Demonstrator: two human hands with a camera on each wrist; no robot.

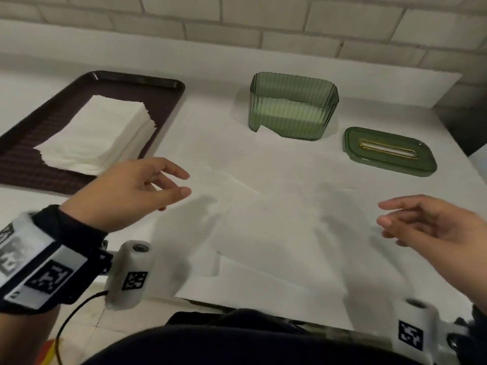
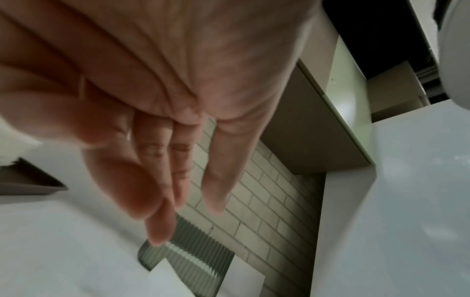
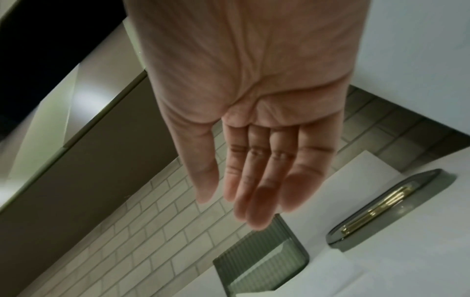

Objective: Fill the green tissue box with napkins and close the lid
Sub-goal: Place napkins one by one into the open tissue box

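Note:
The ribbed green tissue box (image 1: 293, 106) stands open-topped at the back middle of the white table, with nothing visible inside it; it also shows in the wrist views (image 2: 190, 255) (image 3: 262, 259). Its green lid (image 1: 388, 151) (image 3: 386, 211), with a gold-rimmed slot, lies flat to the box's right. A stack of white napkins (image 1: 97, 135) sits on a dark tray (image 1: 163, 85) at the left. My left hand (image 1: 181, 184) (image 2: 178, 211) hovers open just right of the tray, holding nothing. My right hand (image 1: 382, 214) (image 3: 254, 205) hovers open at the right, below the lid, also empty.
Loose white paper sheets (image 1: 263, 219) overlap on the table between my hands and reach the box's front. A tiled wall (image 1: 237, 22) runs along the back. The table's near edge (image 1: 237, 306) lies close to my body. A dark gap (image 1: 463, 122) borders the table's right end.

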